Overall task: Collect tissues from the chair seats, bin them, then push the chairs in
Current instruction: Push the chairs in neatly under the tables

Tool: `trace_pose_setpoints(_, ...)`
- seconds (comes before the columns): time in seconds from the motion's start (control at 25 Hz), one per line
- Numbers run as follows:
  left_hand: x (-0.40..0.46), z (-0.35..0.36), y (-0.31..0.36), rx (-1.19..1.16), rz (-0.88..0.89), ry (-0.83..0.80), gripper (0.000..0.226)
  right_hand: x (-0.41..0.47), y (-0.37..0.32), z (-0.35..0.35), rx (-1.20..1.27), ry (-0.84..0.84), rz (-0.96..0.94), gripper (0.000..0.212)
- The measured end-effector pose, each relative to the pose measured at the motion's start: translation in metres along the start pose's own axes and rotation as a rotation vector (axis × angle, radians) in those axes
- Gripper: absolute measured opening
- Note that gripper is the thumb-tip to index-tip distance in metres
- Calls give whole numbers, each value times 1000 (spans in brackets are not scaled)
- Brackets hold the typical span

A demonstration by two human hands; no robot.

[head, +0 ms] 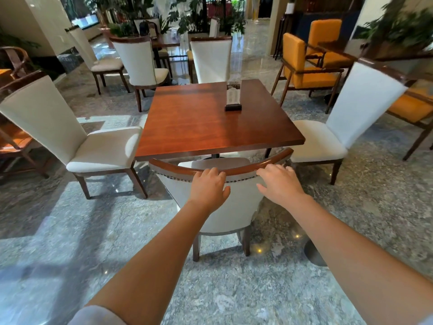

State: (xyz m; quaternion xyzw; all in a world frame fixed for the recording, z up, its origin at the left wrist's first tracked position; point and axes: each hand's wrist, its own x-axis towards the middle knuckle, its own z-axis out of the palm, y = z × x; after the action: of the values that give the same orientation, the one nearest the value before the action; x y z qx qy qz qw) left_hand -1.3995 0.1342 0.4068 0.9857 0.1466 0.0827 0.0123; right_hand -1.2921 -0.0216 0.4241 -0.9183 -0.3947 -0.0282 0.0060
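1. Chairs: four cream upholstered dining chairs round a square wooden counter [210, 123]. Near chair [225, 202] back-on to camera, seat partly under the counter edge. Left chair [77, 137] and right chair [337, 127] standing out, seats clear of the counter edge. Far chair [212, 58] close against the far side.
2. Tissues: none visible on the left or right seat; near seat mostly hidden by its own backrest, far seat hidden. No bin in view.
3. Left hand [208, 187] resting on the wooden top rail of the near chair, fingers [214, 172] curled over the rail, thumb spread against the upholstered back.
4. Right hand [280, 184] at the same rail further right, fingers loosely spread and fairly straight; contact with the rail likely but not certain, no firm grip apparent.
5. Menu stand [233, 96] upright on the counter, untouched.
6. Step judged: collection apparently finished, pushing-in stage, near chair in hand.
7. Next move: even forward pressure through both hands, square to the counter; then left and right chairs.
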Motion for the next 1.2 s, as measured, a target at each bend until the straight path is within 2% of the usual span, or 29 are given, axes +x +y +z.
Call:
trace_pose_setpoints(0.24, -15, -8, 67, -6, 145, 66, 41, -65, 31, -3, -2, 75, 132, 34)
trace_pose_setpoints(0.48, -17, -6, 162, -35, 268, 46, 46, -128, 104, -10, 3, 113, 275, 36)
trace_pose_setpoints(0.64, -8, 2, 245, -32, 308, 42, 46, -175, 174, -6, 12, 114, 337, 37)
trace_pose_setpoints(0.88, 1, 29, 387, -111, 264, -2, 45, -237, 301, -3, 27, 88, 379, 38)
trace_pose_setpoints(1.2, 78, 57, 521, -106, 285, -14, 49, -240, 461, 16, 26, 97, 393, 40)
